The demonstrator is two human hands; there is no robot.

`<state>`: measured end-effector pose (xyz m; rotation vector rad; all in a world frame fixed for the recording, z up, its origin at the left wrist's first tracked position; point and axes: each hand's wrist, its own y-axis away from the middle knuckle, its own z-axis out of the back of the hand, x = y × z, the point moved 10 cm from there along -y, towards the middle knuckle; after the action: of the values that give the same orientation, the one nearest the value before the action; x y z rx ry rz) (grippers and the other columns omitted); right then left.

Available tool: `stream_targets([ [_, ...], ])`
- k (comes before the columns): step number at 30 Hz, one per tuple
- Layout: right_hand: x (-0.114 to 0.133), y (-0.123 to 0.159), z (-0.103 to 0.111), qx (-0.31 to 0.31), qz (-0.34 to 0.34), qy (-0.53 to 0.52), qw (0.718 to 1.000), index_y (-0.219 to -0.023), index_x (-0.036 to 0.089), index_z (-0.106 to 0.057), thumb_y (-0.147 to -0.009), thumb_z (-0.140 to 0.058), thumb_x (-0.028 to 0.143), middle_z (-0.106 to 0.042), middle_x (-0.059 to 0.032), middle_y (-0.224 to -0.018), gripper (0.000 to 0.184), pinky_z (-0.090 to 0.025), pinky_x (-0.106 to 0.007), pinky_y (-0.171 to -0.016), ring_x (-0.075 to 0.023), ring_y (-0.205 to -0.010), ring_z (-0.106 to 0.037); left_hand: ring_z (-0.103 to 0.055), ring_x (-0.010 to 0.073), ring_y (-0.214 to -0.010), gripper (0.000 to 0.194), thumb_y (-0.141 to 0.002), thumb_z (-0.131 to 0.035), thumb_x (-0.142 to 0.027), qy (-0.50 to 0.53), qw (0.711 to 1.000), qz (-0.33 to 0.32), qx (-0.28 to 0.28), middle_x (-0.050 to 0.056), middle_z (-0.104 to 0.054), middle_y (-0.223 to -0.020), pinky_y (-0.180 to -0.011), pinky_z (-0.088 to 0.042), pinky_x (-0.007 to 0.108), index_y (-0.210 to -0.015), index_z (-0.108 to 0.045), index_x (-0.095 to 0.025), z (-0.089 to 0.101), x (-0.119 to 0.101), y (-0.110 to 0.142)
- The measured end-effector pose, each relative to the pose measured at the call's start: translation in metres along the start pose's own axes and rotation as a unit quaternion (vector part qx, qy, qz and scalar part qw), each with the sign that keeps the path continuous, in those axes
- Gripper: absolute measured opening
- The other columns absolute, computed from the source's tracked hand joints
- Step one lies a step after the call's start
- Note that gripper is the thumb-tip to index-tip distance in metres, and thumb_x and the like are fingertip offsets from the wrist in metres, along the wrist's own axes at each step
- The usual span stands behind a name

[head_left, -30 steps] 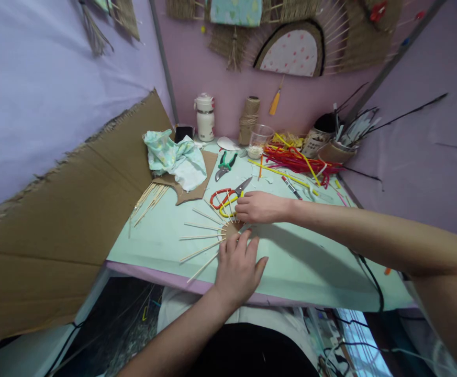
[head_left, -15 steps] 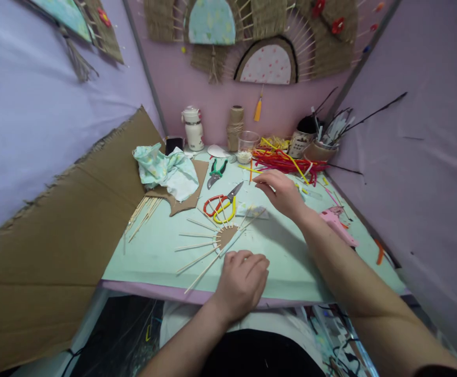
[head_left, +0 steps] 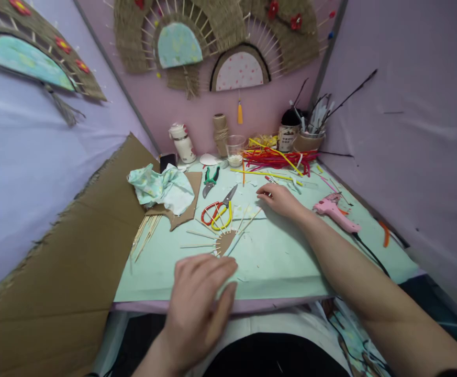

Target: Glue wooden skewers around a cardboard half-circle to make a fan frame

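My left hand (head_left: 202, 298) is above the table's front edge, fingers stretched out and thumb apart, holding nothing. It covers the lower sticks of a small half-round cardboard piece (head_left: 225, 242) with thin wooden sticks fanning from its rim. My right hand (head_left: 279, 200) hovers over the table to the right, fingers curled together; whatever may be between the fingertips is too small to make out. Just below its fingers lies a folded strip of patterned cloth (head_left: 247, 212). Scissors (head_left: 221, 213) with red and yellow handles lie behind the sticks.
Green-handled pruners (head_left: 211, 180), crumpled cloth (head_left: 161, 186) on cardboard and loose sticks (head_left: 146, 235) are left. Red pipe cleaners (head_left: 279, 158), a plastic cup (head_left: 236, 151) and a flask (head_left: 182, 142) stand or lie behind. A pink glue gun (head_left: 337, 213) is right; tall cardboard (head_left: 63, 251) leans left.
My left hand has moved left and toward me, its fingers opening out over the lower sticks. My right hand has lowered slightly toward the cloth strip. The camera view has shifted.
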<state>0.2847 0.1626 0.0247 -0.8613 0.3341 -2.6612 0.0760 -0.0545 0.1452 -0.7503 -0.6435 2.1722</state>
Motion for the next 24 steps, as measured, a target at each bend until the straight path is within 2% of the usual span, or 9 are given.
stream_targets([
  [2,-0.003,-0.001,-0.008,0.024,-0.013,0.012,1.0,-0.096,0.018,-0.071,-0.092,-0.055,0.023,-0.072,-0.0083,-0.1,0.017,-0.046,-0.03,-0.081,-0.0192,-0.088,-0.064,-0.06,0.0206,-0.105,0.023,-0.093,-0.058,-0.017,-0.032,0.997,0.044,0.051,0.006,-0.07,-0.11,-0.093,-0.043,0.035,-0.115,-0.062,-0.02,0.003,0.029,-0.015],
  [4,-0.004,-0.001,-0.013,0.04,-0.024,0.024,0.999,-0.097,0.017,-0.072,-0.091,-0.056,0.022,-0.072,-0.0083,-0.101,0.017,-0.045,-0.029,-0.082,-0.019,-0.089,-0.064,-0.06,0.0223,-0.107,0.023,-0.093,-0.06,-0.028,-0.051,0.988,0.082,0.118,0.007,-0.068,-0.112,-0.092,-0.045,0.037,-0.115,-0.064,-0.022,-0.005,0.065,-0.034],
  [8,-0.004,-0.001,-0.013,0.045,-0.029,0.029,0.998,-0.097,0.017,-0.072,-0.091,-0.058,0.021,-0.073,-0.0084,-0.102,0.016,-0.044,-0.027,-0.082,-0.0189,-0.092,-0.064,-0.059,0.0251,-0.108,0.028,-0.089,-0.064,-0.03,-0.075,0.95,0.125,0.276,0.008,-0.067,-0.11,-0.095,-0.046,0.039,-0.116,-0.068,-0.021,-0.051,0.141,-0.074],
  [10,-0.003,0.0,-0.011,0.046,-0.029,0.031,0.998,-0.097,0.017,-0.072,-0.091,-0.058,0.021,-0.073,-0.0084,-0.103,0.016,-0.044,-0.027,-0.082,-0.0192,-0.093,-0.064,-0.06,0.0246,-0.106,0.033,-0.087,-0.064,-0.028,-0.075,0.93,0.128,0.336,0.009,-0.067,-0.108,-0.093,-0.047,0.036,-0.118,-0.068,-0.019,-0.08,0.169,-0.093],
  [14,0.002,0.002,-0.01,0.055,-0.023,0.04,0.997,-0.098,0.017,-0.072,-0.092,-0.057,0.022,-0.073,-0.009,-0.104,0.017,-0.044,-0.028,-0.083,-0.0204,-0.096,-0.064,-0.062,0.0222,-0.104,0.036,-0.082,-0.068,-0.027,-0.091,0.886,0.075,0.448,0.008,-0.068,-0.11,-0.091,-0.046,0.03,-0.118,-0.07,-0.022,-0.141,0.19,-0.116],
  [16,0.006,0.002,-0.011,0.063,-0.015,0.047,0.997,-0.099,0.017,-0.072,-0.092,-0.057,0.022,-0.072,-0.0095,-0.104,0.017,-0.044,-0.029,-0.084,-0.021,-0.096,-0.064,-0.062,0.0195,-0.104,0.033,-0.084,-0.064,-0.027,-0.134,0.867,0.069,0.474,0.006,-0.07,-0.112,-0.092,-0.044,0.025,-0.115,-0.072,-0.023,-0.163,0.194,-0.123],
  [20,0.01,0.004,-0.01,0.067,-0.006,0.054,0.996,-0.099,0.016,-0.071,-0.092,-0.057,0.022,-0.072,-0.0098,-0.103,0.017,-0.045,-0.03,-0.085,-0.0215,-0.097,-0.063,-0.065,0.0189,-0.09,0.03,-0.087,-0.055,-0.028,-0.188,0.844,0.101,0.491,0.008,-0.074,-0.099,-0.08,-0.046,0.023,-0.105,-0.075,-0.015,-0.188,0.196,-0.133],
  [24,0.013,0.004,-0.009,0.064,0.003,0.062,0.996,-0.098,0.017,-0.071,-0.092,-0.057,0.022,-0.072,-0.0096,-0.102,0.017,-0.045,-0.031,-0.084,-0.0218,-0.097,-0.063,-0.067,0.022,-0.089,0.03,-0.079,-0.062,-0.028,-0.234,0.808,0.125,0.525,0.013,-0.075,-0.096,-0.077,-0.048,0.024,-0.1,-0.076,-0.012,-0.204,0.194,-0.131],
])
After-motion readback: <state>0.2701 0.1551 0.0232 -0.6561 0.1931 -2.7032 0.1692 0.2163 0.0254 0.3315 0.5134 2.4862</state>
